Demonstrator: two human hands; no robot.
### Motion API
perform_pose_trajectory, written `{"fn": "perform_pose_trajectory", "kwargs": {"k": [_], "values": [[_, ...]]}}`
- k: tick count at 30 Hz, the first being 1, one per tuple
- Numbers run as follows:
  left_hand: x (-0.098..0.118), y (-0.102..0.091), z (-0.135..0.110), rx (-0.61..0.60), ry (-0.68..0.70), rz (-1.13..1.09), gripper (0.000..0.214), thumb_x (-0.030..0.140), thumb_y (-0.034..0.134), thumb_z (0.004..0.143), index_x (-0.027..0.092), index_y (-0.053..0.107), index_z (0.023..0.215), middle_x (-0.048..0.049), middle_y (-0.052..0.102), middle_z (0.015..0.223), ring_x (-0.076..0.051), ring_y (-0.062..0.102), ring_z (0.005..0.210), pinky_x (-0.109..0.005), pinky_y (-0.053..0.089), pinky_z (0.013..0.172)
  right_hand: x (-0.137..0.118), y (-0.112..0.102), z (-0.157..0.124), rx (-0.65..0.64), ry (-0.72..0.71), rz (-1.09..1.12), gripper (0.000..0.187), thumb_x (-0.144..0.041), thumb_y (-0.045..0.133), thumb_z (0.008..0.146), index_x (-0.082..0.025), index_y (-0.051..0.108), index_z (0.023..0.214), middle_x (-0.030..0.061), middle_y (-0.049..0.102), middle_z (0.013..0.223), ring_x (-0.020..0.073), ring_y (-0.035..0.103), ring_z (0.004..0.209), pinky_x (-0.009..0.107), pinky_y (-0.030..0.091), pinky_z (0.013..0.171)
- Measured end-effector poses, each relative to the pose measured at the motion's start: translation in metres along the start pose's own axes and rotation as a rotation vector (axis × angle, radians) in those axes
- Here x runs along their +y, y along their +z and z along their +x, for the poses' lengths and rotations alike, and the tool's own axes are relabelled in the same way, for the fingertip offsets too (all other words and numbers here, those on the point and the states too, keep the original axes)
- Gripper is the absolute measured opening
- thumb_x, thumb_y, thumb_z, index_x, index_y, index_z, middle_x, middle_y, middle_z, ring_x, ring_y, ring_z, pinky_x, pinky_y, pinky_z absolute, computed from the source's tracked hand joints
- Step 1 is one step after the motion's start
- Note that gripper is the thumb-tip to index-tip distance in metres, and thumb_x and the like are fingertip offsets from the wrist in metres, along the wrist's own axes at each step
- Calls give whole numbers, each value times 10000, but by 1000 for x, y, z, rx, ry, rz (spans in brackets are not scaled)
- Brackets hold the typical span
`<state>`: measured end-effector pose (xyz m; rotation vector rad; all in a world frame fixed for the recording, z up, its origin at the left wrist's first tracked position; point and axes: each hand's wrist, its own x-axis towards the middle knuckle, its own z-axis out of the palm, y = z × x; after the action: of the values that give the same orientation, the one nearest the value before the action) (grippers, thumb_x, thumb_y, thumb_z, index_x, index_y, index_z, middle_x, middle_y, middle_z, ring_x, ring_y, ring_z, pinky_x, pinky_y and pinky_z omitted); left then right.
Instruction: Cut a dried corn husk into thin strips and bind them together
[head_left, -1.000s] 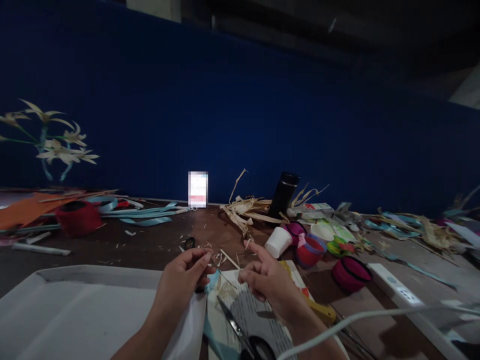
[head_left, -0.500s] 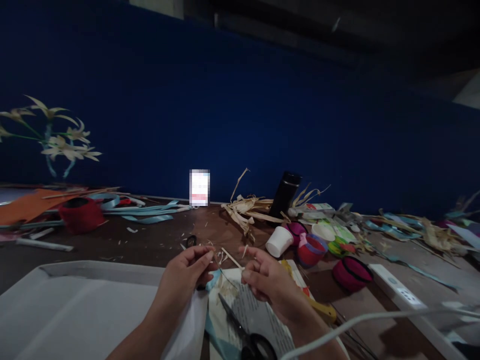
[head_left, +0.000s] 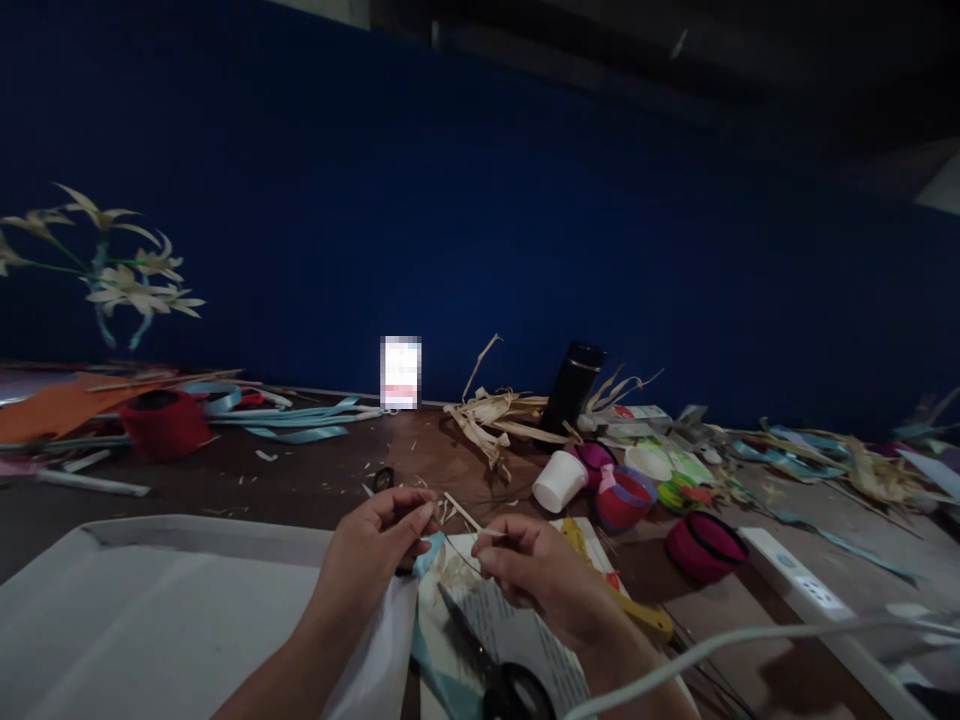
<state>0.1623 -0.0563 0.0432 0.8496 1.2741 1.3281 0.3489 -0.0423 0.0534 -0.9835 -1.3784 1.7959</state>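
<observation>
My left hand [head_left: 382, 535] pinches a thin dark strand [head_left: 454, 548], likely wire, between thumb and fingertips. The strand curves down toward my right hand [head_left: 540, 572]. The fingers of that hand are closed on a narrow pale strip [head_left: 461, 513], whose free end points up and left toward my left hand. Below both hands, black-handled scissors [head_left: 487, 660] lie on a printed sheet [head_left: 536, 640], blades toward the back. Pale scraps [head_left: 457, 575] rest on the sheet under the strand. What my right fingertips cover is hidden.
A white tray [head_left: 217, 525] stands at left. White cup [head_left: 559, 482], red cup [head_left: 624, 498], maroon pouch [head_left: 706, 548] and black bottle [head_left: 574, 385] stand at right, near dried husks [head_left: 491, 415]. A yellow tool [head_left: 645, 615] and pale cable [head_left: 720, 635] lie by my right forearm.
My right index finger, raised apart with a small pale bit at its tip, has come down to the thumb. The left hand keeps its pinch, nearly unmoved.
</observation>
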Motion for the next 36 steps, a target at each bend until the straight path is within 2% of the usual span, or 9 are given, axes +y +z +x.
{"fn": "perform_pose_trajectory", "kwargs": {"k": [6, 11, 15, 21, 36], "values": [[1, 1, -2, 9, 27, 5, 375, 405, 701, 629, 137, 642, 884, -56, 666, 718, -119, 589, 607, -222, 467, 573, 4, 3, 4, 55, -7, -123, 209, -295, 693, 676, -126, 578, 720, -58, 442, 531, 23, 303, 404, 166, 188, 376], [6, 4, -6, 28, -10, -10, 347, 392, 706, 631, 141, 644, 862, -72, 677, 786, -147, 625, 667, -238, 497, 596, 4, 9, 5, 72, 19, -116, 317, -330, 717, 654, -143, 615, 888, -52, 489, 584, 25, 311, 416, 167, 203, 388], [7, 3, -5, 24, -55, -75, 336, 364, 723, 624, 140, 636, 858, -71, 672, 823, -147, 630, 699, -222, 499, 590, 7, 11, 4, 49, -31, -183, 262, -330, 688, 700, -147, 664, 886, -41, 495, 599, 27, 313, 450, 170, 214, 412], [3, 3, -5, -38, -79, -215, 317, 328, 732, 631, 136, 625, 859, -35, 644, 747, -88, 584, 609, -176, 464, 557, 11, 11, 5, 51, -79, -136, 203, -318, 678, 721, -154, 671, 839, -36, 501, 623, 24, 305, 468, 170, 215, 427], [4, 2, -8, -69, -60, -241, 296, 339, 719, 646, 141, 640, 851, -21, 622, 713, -69, 533, 578, -166, 421, 540, 9, 16, 6, 118, -61, -57, 241, -349, 693, 671, -133, 626, 755, -63, 426, 526, 26, 286, 399, 181, 197, 386]]}}
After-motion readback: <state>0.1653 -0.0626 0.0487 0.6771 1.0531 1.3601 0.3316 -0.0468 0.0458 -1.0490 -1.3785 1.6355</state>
